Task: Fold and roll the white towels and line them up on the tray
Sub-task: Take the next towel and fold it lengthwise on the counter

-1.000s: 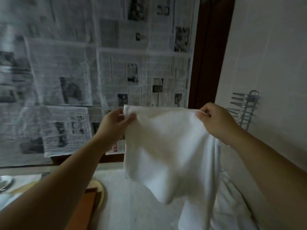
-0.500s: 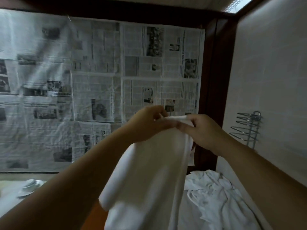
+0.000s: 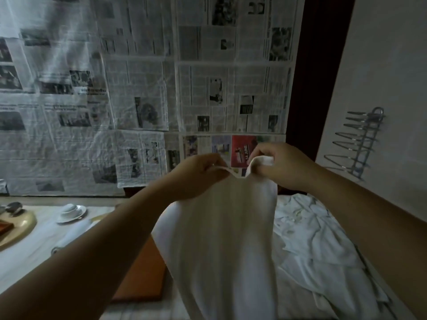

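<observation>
Newspaper sheets [image 3: 198,72] cover the back wall from edge to edge, with a dark wooden post [image 3: 316,77] at their right end and a pale wall beyond it that carries a wire rack [image 3: 360,144]. Below runs a desk [image 3: 27,252] under a light cloth. Above it both hands hold up a white towel [image 3: 231,239] by its top edge: the left hand [image 3: 198,174] pinches one upper corner between thumb and curled fingers, and the right hand [image 3: 279,165] grips the other corner, bunched in its fingers. The two hands are near each other, so the top edge sags slightly between them and the cloth hangs in a long, narrow drape down to the bottom of the view. Under and left of the hanging towel lies an orange-brown tray [image 3: 143,280], partly hidden by the left forearm. To the right, a rumpled heap of white towels [image 3: 312,239] lies on the desk against the wall. At far left stand a small white cup and saucer [image 3: 71,212] and a gold-coloured platter [image 3: 18,227].
</observation>
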`<action>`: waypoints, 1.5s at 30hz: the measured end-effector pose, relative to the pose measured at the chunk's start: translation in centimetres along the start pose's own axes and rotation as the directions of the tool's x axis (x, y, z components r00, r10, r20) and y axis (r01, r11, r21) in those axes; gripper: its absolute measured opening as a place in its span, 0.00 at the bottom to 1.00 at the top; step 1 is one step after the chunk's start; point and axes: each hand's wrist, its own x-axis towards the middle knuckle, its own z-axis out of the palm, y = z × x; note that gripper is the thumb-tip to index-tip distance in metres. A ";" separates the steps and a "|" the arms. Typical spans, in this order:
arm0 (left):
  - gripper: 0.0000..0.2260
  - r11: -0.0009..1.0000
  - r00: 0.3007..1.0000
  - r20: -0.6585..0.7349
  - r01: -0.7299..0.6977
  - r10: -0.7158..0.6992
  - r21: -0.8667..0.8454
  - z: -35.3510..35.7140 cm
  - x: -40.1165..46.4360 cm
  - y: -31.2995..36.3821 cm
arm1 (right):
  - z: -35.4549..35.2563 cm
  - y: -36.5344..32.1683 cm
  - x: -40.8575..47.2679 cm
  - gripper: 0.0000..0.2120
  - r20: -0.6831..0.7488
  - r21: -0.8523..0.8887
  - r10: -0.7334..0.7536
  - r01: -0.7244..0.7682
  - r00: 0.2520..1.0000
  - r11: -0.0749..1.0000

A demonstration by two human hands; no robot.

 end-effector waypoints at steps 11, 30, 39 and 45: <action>0.12 0.976 0.932 0.341 0.053 -0.125 0.211 2.3 -0.7 -6.4 | 0.0 5.9 -1.6 0.04 0.310 -0.019 0.160 -0.162 0.937 0.987; 0.08 0.948 0.798 0.526 0.172 -0.294 0.269 9.0 3.8 -25.0 | 10.5 23.1 3.3 0.05 0.645 -0.152 0.415 -0.425 0.642 0.892; 0.10 0.835 0.635 0.542 0.418 -0.550 0.357 22.0 9.2 -35.7 | 22.4 36.9 8.3 0.07 0.789 -0.325 0.446 -0.330 0.422 0.886; 0.12 0.668 0.598 0.308 0.603 -0.740 0.436 28.3 11.3 -41.1 | 30.6 44.6 11.5 0.07 0.626 -0.348 0.515 -0.381 0.586 0.856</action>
